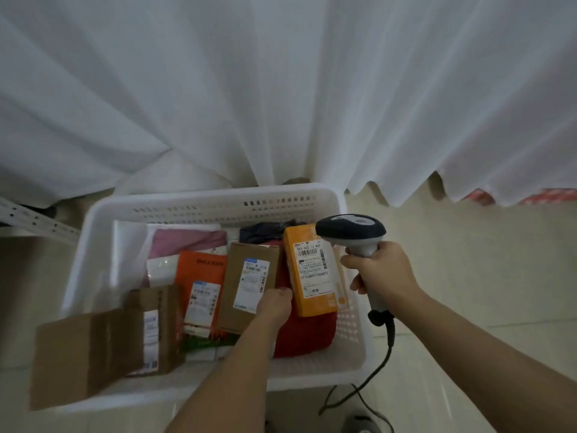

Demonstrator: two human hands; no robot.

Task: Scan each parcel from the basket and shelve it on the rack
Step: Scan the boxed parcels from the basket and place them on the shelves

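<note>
A white slotted basket [199, 204] on the floor holds several parcels. My left hand [274, 306] reaches into it and grips the right edge of a brown cardboard box [242, 279] with a white label. Right of that box lies a yellow-orange parcel [312, 273] with a barcode label, on top of a red package [304, 335]. My right hand [379, 273] holds a handheld barcode scanner [351, 229] by its grip, its dark head hovering over the top right of the yellow-orange parcel.
An orange bag [199, 276], a pink parcel [187, 240] and a larger brown box [93, 354] over the basket's left rim also lie there. White curtain [281, 89] hangs behind. A perforated rack rail [34, 220] shows at left. The scanner cable [374, 370] trails on the tiled floor.
</note>
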